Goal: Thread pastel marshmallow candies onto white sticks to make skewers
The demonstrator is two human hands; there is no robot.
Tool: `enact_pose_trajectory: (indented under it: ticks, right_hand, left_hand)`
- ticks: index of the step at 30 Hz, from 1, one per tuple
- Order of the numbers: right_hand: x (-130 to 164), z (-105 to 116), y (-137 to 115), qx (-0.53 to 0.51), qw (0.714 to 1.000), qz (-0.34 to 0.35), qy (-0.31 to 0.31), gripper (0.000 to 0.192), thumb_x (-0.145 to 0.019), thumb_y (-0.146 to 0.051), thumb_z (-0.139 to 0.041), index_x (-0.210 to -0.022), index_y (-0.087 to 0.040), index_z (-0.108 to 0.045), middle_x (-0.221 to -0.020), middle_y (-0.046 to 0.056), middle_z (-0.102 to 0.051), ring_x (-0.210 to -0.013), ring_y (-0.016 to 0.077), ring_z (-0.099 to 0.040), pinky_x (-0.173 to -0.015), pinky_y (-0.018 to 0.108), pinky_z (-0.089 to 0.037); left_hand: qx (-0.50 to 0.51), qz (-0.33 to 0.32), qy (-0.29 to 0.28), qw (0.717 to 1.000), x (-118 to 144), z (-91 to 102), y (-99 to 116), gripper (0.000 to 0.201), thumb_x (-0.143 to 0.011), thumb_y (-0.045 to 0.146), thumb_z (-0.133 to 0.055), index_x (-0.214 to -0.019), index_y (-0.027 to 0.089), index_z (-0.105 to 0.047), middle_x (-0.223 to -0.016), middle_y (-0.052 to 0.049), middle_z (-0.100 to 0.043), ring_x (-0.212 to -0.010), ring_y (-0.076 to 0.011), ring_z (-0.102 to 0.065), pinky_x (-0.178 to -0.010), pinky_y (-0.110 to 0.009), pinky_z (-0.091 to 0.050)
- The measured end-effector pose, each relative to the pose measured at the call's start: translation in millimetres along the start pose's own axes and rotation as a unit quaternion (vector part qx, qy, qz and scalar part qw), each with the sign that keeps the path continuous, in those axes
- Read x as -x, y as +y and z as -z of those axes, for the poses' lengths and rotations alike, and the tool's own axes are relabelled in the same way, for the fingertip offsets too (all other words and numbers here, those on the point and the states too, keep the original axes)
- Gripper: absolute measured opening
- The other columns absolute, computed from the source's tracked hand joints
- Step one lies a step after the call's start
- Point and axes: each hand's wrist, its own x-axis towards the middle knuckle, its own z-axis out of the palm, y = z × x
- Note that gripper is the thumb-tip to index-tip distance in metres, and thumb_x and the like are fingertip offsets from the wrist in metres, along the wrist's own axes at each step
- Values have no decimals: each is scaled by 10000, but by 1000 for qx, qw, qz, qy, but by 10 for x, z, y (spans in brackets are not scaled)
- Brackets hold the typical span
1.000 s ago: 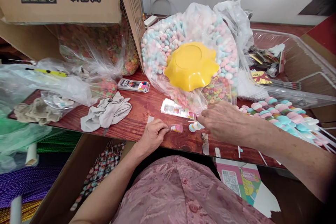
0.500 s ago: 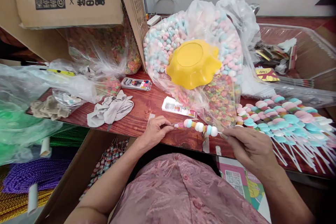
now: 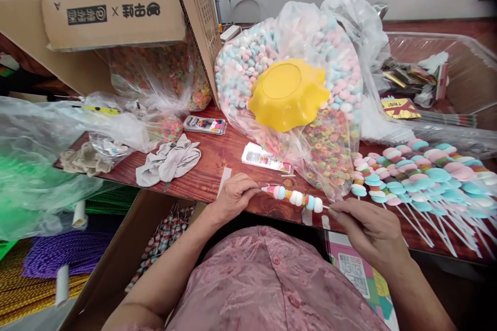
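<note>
containers first. a large clear plastic bag (image 3: 334,36) stands on the wooden table (image 3: 209,163), filled with pastel blue, pink and white sweets above and multicoloured ring sweets below. a yellow scalloped bowl (image 3: 287,94) rests tilted against the bag's front. behind and to the left, an open cardboard box (image 3: 116,10) lies on its side with a second bag of ring sweets (image 3: 163,75) spilling out of it. a clear plastic tray (image 3: 458,77) at far right holds wrappers and folded packets. below the table edge, a brown carton (image 3: 116,264) holds finished sweet skewers (image 3: 166,230).

item in hand: a candy skewer (image 3: 297,197) is held level just above the near table edge, in front of the big bag. the left hand (image 3: 233,197) has thumb and forefinger pinched shut on its pink-tipped end. the right hand (image 3: 368,227) has fingertips closed on the bare stick at the other end.

surroundings: a row of completed skewers (image 3: 419,178) lies on the table just right of the held one, sticks overhanging the edge. a printed packet (image 3: 266,159) lies flat between the left hand and the big bag. a small flat case (image 3: 205,124) and a crumpled grey cloth (image 3: 169,161) lie further left. loose plastic sheeting (image 3: 50,150) covers the left end. rolls of purple and green cord (image 3: 54,258) sit low at left.
</note>
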Motion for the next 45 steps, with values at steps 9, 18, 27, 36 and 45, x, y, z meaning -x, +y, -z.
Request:
enact_pose_trajectory:
  ticks: [9,18,27,36,45]
  right_hand:
    - [-18,22,31,-22,997,-72,-30,83,-873,-215,-613,-811,-207,-667,-655,-12,-669,-537,129,-606,-502,242,-478]
    - [19,-95,-150,68,995,75,-8,122,-860,-103,-586,-912,-191,-654,-766,41,-708,-664,166,-658,-628,294,-511]
    - [-96,-140,-224,73,989,124,39,156,-838,-55,-574,-904,-179,-643,-718,30,-687,-621,149,-628,-598,270,-475]
    - [-189,-83,-224,81,983,162,36,224,-824,-38,-529,-952,-191,-632,-763,33,-685,-656,154,-613,-598,287,-432]
    - [-440,-81,-338,116,974,195,-16,251,-840,-32,-423,-732,-190,-585,-642,21,-606,-588,142,-522,-581,292,-365]
  left_hand:
    - [-105,-145,-60,982,28,25,-54,226,-941,136,-481,-901,170,-702,-906,-80,-718,-778,-156,-577,-703,-273,-467]
    - [-46,-120,-83,988,-67,72,-14,214,-949,225,-506,-876,174,-701,-858,-83,-683,-798,-154,-599,-727,-273,-491]
    - [-29,-68,-128,989,-217,107,174,330,-935,324,-559,-1228,172,-571,-1137,-138,-651,-1077,-229,-599,-917,-378,-500]
    - [-48,45,-283,957,-336,63,348,367,-778,504,-720,-749,167,-578,-678,21,-579,-597,-123,-529,-537,-238,-334]
    - [-53,61,-270,959,-381,-23,437,423,-721,568,-742,-742,181,-574,-677,22,-583,-610,-136,-525,-535,-243,-289]
